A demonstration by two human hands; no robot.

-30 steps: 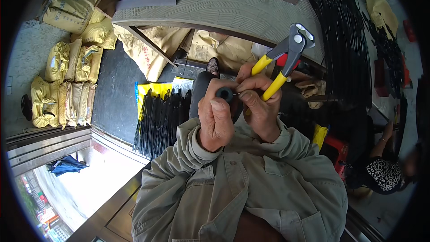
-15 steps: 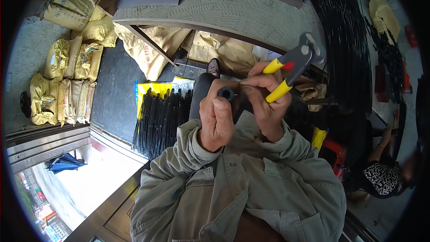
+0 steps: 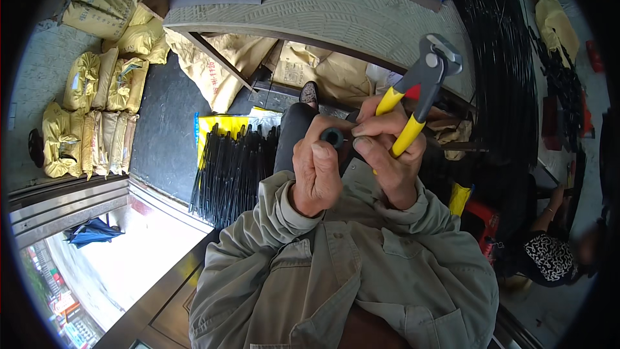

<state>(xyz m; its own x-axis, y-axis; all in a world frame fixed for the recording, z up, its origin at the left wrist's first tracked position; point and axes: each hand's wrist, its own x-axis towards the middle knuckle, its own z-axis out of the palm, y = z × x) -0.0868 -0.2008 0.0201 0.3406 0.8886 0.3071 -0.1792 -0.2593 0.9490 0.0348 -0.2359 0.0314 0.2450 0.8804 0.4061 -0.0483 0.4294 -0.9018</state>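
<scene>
Left hand [image 3: 318, 171] is gripping a dark round piece [image 3: 327, 140], hollow end showing btwn thumb & curled fingers. Right hand [image 3: 394, 158] is cradling yellow-handled pliers [image 3: 426, 100] w/ the head pointing up & away, while its thumb & index tips are meeting, or nearly, just beside the piece; can't tell if anything small's btwn them. Doing it well prob. means bracing the piece firmly, working w/ light fingertips, & making sure the pliers aren't slipping.

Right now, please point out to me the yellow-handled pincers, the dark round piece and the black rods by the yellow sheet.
Yellow-handled pincers [image 3: 411, 132]: head view, on one yellow grip.
Dark round piece [image 3: 332, 136]: head view, on its round end.
Black rods [image 3: 234, 171]: head view, on the middle of the bundle.
</scene>
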